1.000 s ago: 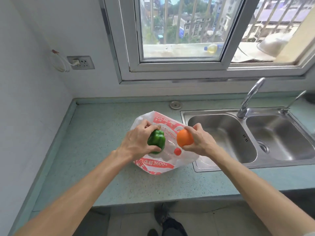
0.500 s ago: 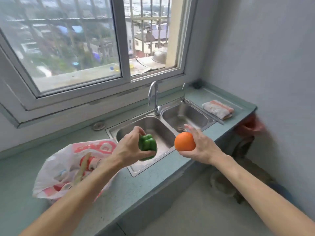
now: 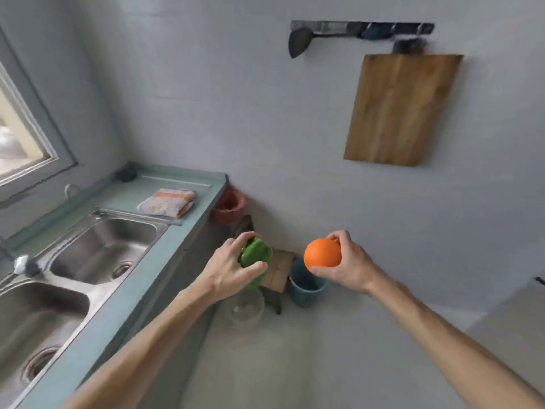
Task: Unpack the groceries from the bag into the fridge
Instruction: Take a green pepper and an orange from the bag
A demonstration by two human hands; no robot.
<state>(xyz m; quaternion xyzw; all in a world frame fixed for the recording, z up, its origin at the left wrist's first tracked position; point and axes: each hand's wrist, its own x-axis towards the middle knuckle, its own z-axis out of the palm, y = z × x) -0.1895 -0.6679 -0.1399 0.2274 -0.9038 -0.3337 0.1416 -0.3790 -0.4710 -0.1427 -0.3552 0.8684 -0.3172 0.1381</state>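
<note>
My left hand [image 3: 227, 268] grips a green bell pepper [image 3: 255, 255] in the air, just past the end of the counter. My right hand [image 3: 349, 265] holds an orange [image 3: 322, 256] at about the same height, a short way to the right. Both are held out in front of me above the floor. Neither the grocery bag nor the fridge is in view.
A teal counter [image 3: 165, 261] with a double steel sink [image 3: 97, 252] runs along the left; a folded cloth [image 3: 168, 200] lies at its far end. On the floor stand a red bucket [image 3: 228, 205], a blue bucket [image 3: 306, 290], a clear tub [image 3: 246, 309] and a small stool [image 3: 278, 271]. A wooden cutting board [image 3: 401, 109] hangs on the wall.
My view has swung right, away from the window and bag toward the side wall. Both hands have carried the pepper and orange off the counter and out over the floor.
</note>
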